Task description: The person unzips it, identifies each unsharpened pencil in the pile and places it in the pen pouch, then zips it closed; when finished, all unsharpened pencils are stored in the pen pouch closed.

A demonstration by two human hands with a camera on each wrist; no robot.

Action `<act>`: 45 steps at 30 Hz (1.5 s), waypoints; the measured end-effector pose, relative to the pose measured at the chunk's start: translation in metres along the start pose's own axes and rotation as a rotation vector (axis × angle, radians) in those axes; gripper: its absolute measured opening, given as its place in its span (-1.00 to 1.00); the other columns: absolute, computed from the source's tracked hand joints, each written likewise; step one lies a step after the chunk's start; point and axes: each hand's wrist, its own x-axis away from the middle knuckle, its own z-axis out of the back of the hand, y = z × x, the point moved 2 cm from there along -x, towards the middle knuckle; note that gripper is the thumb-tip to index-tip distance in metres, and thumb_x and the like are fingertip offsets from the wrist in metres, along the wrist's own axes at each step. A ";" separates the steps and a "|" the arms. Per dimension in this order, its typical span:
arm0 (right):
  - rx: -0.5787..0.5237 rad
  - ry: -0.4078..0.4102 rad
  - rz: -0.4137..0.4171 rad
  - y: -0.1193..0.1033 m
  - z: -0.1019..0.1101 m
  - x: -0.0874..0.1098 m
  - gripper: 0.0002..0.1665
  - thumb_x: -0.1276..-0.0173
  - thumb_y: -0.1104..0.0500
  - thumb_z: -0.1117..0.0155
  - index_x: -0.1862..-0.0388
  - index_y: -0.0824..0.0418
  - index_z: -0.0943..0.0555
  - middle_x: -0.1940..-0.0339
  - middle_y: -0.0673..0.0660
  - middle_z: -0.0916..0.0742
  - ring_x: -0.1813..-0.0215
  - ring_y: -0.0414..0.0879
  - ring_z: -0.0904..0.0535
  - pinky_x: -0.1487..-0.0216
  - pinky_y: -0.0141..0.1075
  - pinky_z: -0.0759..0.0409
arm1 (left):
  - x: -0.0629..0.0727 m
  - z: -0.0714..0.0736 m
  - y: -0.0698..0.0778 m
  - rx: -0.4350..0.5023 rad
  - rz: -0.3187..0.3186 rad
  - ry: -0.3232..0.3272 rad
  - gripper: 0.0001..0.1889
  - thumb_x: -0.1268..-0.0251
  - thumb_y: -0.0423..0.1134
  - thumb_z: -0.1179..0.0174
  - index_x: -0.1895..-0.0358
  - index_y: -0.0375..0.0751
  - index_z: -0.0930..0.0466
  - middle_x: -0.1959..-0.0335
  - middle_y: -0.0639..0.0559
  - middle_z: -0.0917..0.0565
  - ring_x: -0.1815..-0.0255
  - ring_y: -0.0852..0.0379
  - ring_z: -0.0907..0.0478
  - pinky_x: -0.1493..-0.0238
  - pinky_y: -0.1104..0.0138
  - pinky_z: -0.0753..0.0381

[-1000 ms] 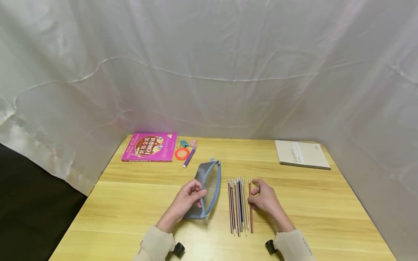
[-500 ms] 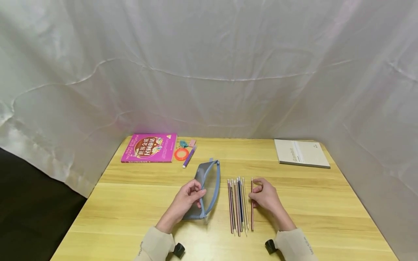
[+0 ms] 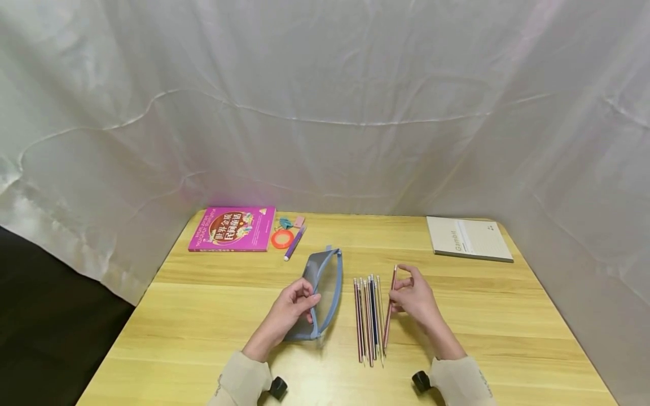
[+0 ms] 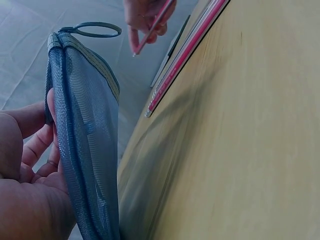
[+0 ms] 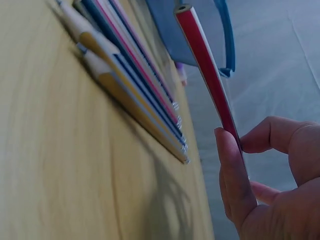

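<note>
Lying far left: a magenta Chinese-titled storybook (image 3: pixel 231 229), flat near the back edge of the tabletop (image 3: pixel 183 321).
Beside the storybook: an orange ring (image 3: pixel 274 239), a purple marker (image 3: pixel 294 244), a pink block (image 3: pixel 299 222) and a small teal item (image 3: pixel 286 224), too small to name surely.
Left hand (image 3: pixel 289 310): its grip is closed in a pinch on the near side of the pouch rim.
Blue-grey mesh pouch (image 4: pixel 70 115): tilted up on the tabletop, its mouth gaping toward the pencils.
Row of pencils (image 3: pixel 369 321): side by side, eraser ends away from the person, between pouch and right hand.
Red pencil (image 5: pixel 207 65): just right of the row, tilted, upper end raised; whether its lower end touches the tabletop cannot be told.
Right hand (image 3: pixel 416 296): its grip is closed, thumb and fingertips pinching the red pencil toward its upper end.
Far right: a pale "Gambit" notebook (image 3: pixel 471 239), well apart from both hands.
Step in hand: probably lifting one pencil while the pouch is held gaping.
Next move: carrying the pencil leftward would likely call for raising its lower end clear of the row, a steady pinch, and a wide pouch mouth.
</note>
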 end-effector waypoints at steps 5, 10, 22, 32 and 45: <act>-0.040 0.000 0.025 -0.006 -0.001 0.001 0.04 -0.18 0.56 -0.25 -0.63 0.17 -0.15 0.06 0.28 -0.56 0.40 -0.07 -0.65 0.34 -0.15 -0.82 | 0.000 -0.001 0.001 0.003 0.000 -0.008 -0.73 -0.50 -0.21 -0.27 0.12 -0.35 -0.42 0.37 0.06 -0.47 0.51 0.20 -0.55 0.40 0.39 -0.68; -0.076 -0.011 0.063 -0.015 -0.005 0.003 0.04 -0.17 0.57 -0.25 -0.62 0.19 -0.17 0.05 0.28 -0.54 0.38 -0.09 -0.65 0.34 -0.13 -0.82 | 0.000 -0.002 0.001 0.009 -0.007 -0.006 -0.73 -0.50 -0.22 -0.27 0.12 -0.36 -0.42 0.37 0.07 -0.47 0.51 0.21 -0.54 0.41 0.39 -0.67; -0.155 -0.010 0.122 -0.034 -0.014 0.002 0.03 -0.22 0.59 -0.26 -0.58 0.05 -0.16 0.03 0.24 -0.51 0.33 -0.11 -0.66 0.28 -0.08 -0.83 | 0.000 -0.002 0.001 0.010 -0.016 -0.012 -0.73 -0.50 -0.23 -0.26 0.11 -0.38 -0.41 0.37 0.08 -0.47 0.50 0.23 -0.54 0.41 0.39 -0.68; -0.239 0.019 0.178 -0.050 -0.028 0.001 0.03 -0.18 0.60 -0.24 -0.55 0.05 -0.15 0.05 0.22 -0.51 0.26 -0.06 -0.66 0.26 -0.09 -0.83 | 0.001 -0.003 0.001 0.008 -0.019 -0.010 -0.73 -0.51 -0.23 -0.26 0.11 -0.38 -0.41 0.38 0.09 -0.47 0.51 0.23 -0.54 0.40 0.39 -0.68; -0.287 0.056 0.215 -0.064 -0.050 -0.001 0.04 -0.16 0.67 -0.20 -0.52 0.08 -0.10 0.05 0.23 -0.47 0.22 -0.07 -0.62 0.27 -0.11 -0.83 | -0.001 -0.004 0.000 -0.003 -0.019 -0.006 -0.77 -0.49 -0.24 -0.27 0.14 -0.31 -0.43 0.37 0.08 -0.48 0.50 0.20 -0.55 0.41 0.40 -0.67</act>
